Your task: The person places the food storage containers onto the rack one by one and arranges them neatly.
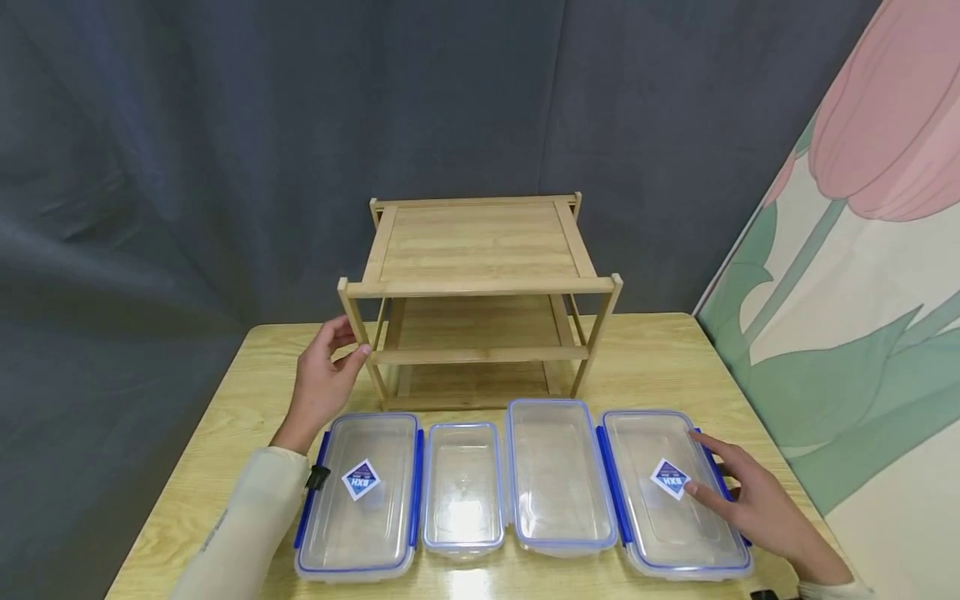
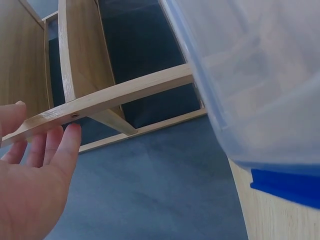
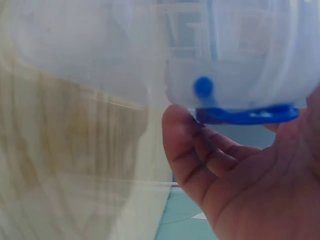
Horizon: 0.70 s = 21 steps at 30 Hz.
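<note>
My left hand (image 1: 324, 379) grips the front left leg of a wooden rack (image 1: 480, 287), thumb on one side and fingers on the other. The left wrist view shows that leg (image 2: 125, 92) between thumb and fingers. At the right my right hand (image 1: 757, 500) holds the right side of a clear food container (image 1: 660, 533), the thumb over its lid and the fingers along its edge. In the right wrist view, bent fingers lie against the container's blue clip (image 3: 255, 115). This container lies flat, with a diamond-shaped label (image 1: 670, 479) on its lid.
Beside it in a row lie more blue-rimmed containers: a tall one (image 1: 558, 483), a smaller one (image 1: 463, 467), and a labelled one (image 1: 352, 533) at the left. The tiered rack stands at the table's (image 1: 660, 350) back, before a dark curtain (image 1: 450, 100). A flower-patterned wall (image 1: 862, 333) borders the right.
</note>
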{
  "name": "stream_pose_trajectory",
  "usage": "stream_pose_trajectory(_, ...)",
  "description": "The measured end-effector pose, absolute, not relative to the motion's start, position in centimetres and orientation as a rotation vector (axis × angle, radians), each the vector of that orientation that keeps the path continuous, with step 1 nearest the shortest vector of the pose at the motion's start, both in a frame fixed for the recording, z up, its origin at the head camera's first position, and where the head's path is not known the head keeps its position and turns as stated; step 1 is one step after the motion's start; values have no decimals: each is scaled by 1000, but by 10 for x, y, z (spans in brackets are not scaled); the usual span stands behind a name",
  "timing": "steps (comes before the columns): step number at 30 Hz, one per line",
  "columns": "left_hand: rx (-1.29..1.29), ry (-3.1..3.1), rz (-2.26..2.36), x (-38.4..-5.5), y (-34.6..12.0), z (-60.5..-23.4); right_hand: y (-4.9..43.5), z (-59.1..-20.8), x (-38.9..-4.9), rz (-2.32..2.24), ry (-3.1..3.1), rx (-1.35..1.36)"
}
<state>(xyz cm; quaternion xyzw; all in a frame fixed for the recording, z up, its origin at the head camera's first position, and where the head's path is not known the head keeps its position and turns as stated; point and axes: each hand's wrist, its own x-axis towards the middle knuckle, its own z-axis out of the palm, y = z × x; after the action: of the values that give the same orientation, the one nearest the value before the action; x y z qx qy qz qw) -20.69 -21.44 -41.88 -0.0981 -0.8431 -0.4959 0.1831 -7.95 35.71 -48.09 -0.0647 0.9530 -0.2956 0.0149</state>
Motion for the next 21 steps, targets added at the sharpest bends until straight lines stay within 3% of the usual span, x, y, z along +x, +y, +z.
stream_pose_trajectory(21,-255,-2394,-1398,-212,-216,-422,370,-498,-85,-1248,2621,-59)
